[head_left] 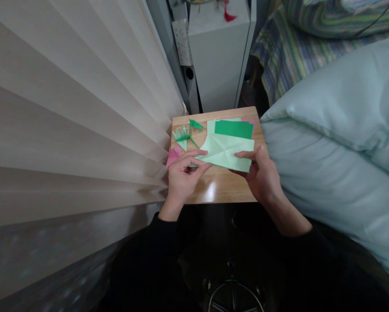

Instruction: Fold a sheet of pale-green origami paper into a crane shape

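Note:
A creased sheet of pale green origami paper point(228, 151) is held up above the small wooden table point(223, 186). My left hand point(185, 173) pinches its left corner between thumb and fingers. At the opposite side, my right hand point(262, 173) grips the edge, with a finger on top and others underneath. Behind the sheet lies a stack of paper with a dark green piece point(235, 129) on top and pink edges peeking out. Folded green paper cranes point(189, 135) and a pink folded piece point(174, 155) sit left of the stack, close to my left hand.
A pleated pale curtain point(116, 108) runs along the table's left side. A light blue quilt point(327, 143) bulges against the right side. Beyond the table stands a grey-white cabinet point(218, 65), with a striped cloth point(288, 56) to its right.

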